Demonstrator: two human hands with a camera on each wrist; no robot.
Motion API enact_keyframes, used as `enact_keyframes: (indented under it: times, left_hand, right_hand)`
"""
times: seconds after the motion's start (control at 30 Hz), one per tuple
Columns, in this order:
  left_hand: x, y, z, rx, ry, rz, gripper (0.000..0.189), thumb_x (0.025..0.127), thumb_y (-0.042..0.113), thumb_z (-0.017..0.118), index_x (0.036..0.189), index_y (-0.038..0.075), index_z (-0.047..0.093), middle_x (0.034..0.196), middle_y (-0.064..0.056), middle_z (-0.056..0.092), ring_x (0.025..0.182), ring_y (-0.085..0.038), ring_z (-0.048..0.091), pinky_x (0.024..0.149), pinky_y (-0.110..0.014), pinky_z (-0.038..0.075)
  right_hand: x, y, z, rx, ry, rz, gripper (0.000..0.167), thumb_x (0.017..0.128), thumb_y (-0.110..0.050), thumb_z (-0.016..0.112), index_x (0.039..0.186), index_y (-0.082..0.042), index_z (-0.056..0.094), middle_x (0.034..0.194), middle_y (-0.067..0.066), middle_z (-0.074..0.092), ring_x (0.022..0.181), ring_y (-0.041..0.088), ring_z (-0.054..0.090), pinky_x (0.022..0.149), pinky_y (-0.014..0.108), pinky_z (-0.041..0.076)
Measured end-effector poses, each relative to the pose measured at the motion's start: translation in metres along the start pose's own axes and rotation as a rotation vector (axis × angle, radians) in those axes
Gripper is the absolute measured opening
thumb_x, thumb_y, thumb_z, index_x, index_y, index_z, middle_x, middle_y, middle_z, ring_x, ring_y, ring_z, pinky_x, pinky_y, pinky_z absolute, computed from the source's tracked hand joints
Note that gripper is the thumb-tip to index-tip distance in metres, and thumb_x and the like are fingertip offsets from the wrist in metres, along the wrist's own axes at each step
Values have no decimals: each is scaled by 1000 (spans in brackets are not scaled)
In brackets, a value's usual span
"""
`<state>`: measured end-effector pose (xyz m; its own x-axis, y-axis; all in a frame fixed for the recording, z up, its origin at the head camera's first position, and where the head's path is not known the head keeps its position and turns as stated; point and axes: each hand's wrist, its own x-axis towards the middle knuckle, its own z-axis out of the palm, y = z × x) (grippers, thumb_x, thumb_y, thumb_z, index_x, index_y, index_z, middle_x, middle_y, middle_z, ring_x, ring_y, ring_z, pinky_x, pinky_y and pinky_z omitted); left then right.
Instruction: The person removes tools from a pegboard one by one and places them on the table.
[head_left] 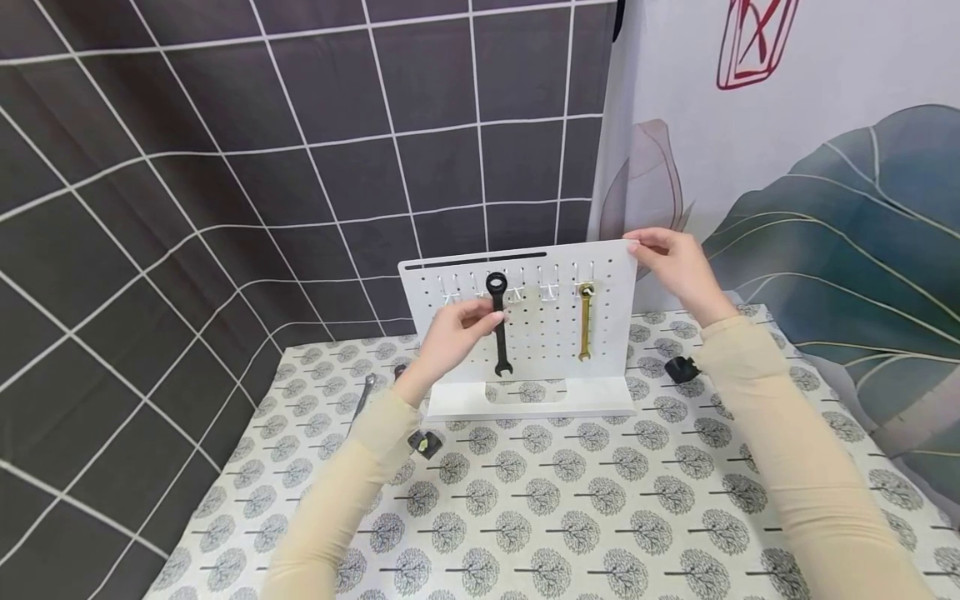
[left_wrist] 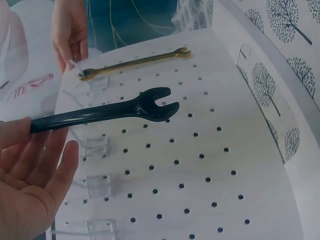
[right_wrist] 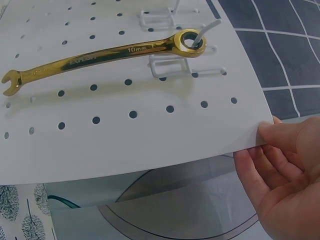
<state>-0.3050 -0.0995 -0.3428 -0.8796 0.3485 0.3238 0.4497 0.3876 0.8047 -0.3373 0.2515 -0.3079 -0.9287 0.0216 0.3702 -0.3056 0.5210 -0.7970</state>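
In the head view my left hand (head_left: pixel 459 335) pinches a black combination wrench (head_left: pixel 500 333) between thumb and fingers, ring end up, in front of a white pegboard (head_left: pixel 540 350). The left wrist view shows the open-ended jaw of this black wrench (left_wrist: pixel 100 114) apart from the board. A gold combination wrench (head_left: pixel 586 321) hangs by its ring from a white hook at the board's right; "10mm" is readable on the gold wrench (right_wrist: pixel 105 56) in the right wrist view. My right hand (head_left: pixel 675 265) grips the board's upper right corner with thumb and fingers.
Several white wire hooks (head_left: pixel 550 292) run along the board's upper part. On the tree-print tablecloth (head_left: pixel 540 517), a silver wrench (head_left: pixel 365 392) lies left of the board, partly hidden by my left arm. A dark tiled curtain (head_left: pixel 315 167) hangs behind.
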Motion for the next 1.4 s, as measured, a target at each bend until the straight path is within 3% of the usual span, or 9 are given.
enact_keyframes:
  times: [0.23, 0.63, 0.83, 1.03, 1.2, 1.4]
  left_hand:
    - [-7, 1, -24, -13, 34, -13, 37, 99, 26, 67, 123, -2, 66, 115, -13, 72, 101, -25, 71, 92, -33, 58]
    - [-23, 10, -69, -34, 136, 9, 31, 98, 22, 68, 120, -1, 70, 111, -14, 74, 90, -19, 73, 84, -29, 60]
    - [-29, 14, -87, -99, 179, 33, 31, 99, 14, 67, 121, -8, 67, 115, -23, 70, 86, -8, 71, 80, -29, 61]
    - [-37, 17, -103, -124, 222, 35, 31, 99, 12, 67, 120, -10, 65, 116, -26, 69, 86, -9, 71, 79, -29, 61]
    - [-43, 15, -115, -112, 239, 25, 34, 100, 17, 66, 123, -9, 65, 108, -17, 73, 88, -9, 71, 79, -28, 61]
    - [-50, 8, -128, -103, 256, 39, 34, 101, 17, 64, 124, -7, 65, 105, 4, 74, 93, -9, 72, 78, -27, 61]
  right_hand:
    - [1, 1, 0, 10, -5, 2, 41, 101, -32, 63, 132, -5, 64, 131, 15, 66, 99, -1, 60, 90, 22, 48]
    - [1, 1, 0, -1, -2, 6, 41, 101, -33, 63, 132, -5, 64, 131, 15, 66, 99, -1, 59, 89, 22, 48]
    - [1, 1, 0, -6, 0, 0, 41, 101, -32, 63, 131, -5, 64, 130, 14, 66, 98, -2, 59, 88, 22, 48]
    - [0, 1, 0, -4, 5, 3, 41, 101, -32, 63, 131, -4, 65, 129, 12, 67, 97, -3, 59, 87, 20, 48]
    - [-1, 1, 0, -9, 7, 12, 41, 101, -33, 63, 131, -5, 65, 130, 14, 67, 97, -3, 59, 88, 22, 48]
    - [0, 0, 0, -18, 8, 4, 41, 101, -33, 63, 131, -5, 65, 130, 16, 66, 97, -2, 60, 87, 22, 48]
